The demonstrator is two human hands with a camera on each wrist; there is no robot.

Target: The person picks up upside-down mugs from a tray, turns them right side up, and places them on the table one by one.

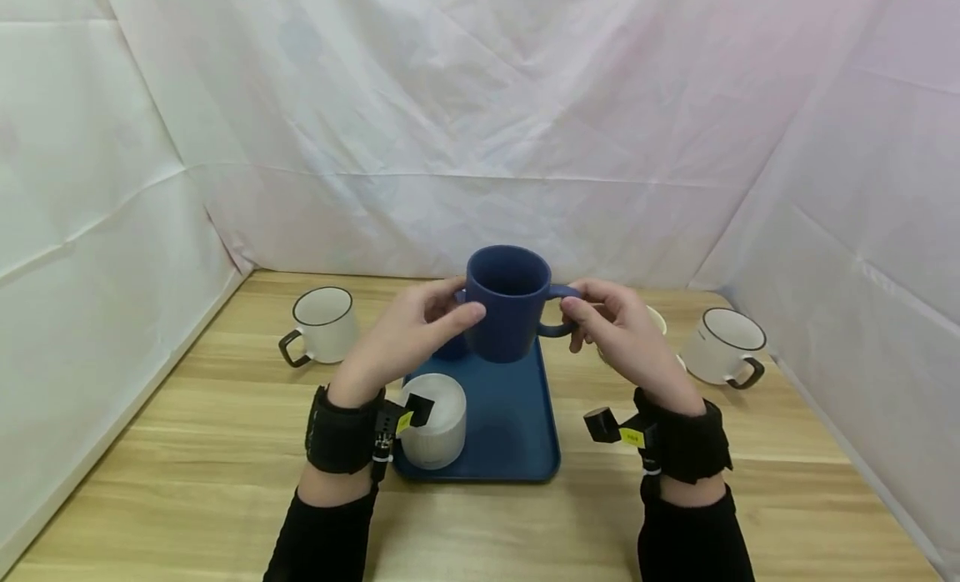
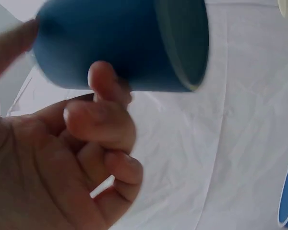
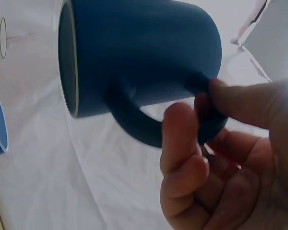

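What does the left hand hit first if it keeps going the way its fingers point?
Nothing new: the left hand already touches the dark blue ceramic mug, held above the blue rectangular tray. Its fingers point right, at the mug wall; past it comes the right hand on the handle. Depth is unclear.

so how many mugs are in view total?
6, perhaps more hidden: blue mug held in both hands, white ribbed cup on tray, blue cup behind left hand, white mugs far left, far right, behind right hand.
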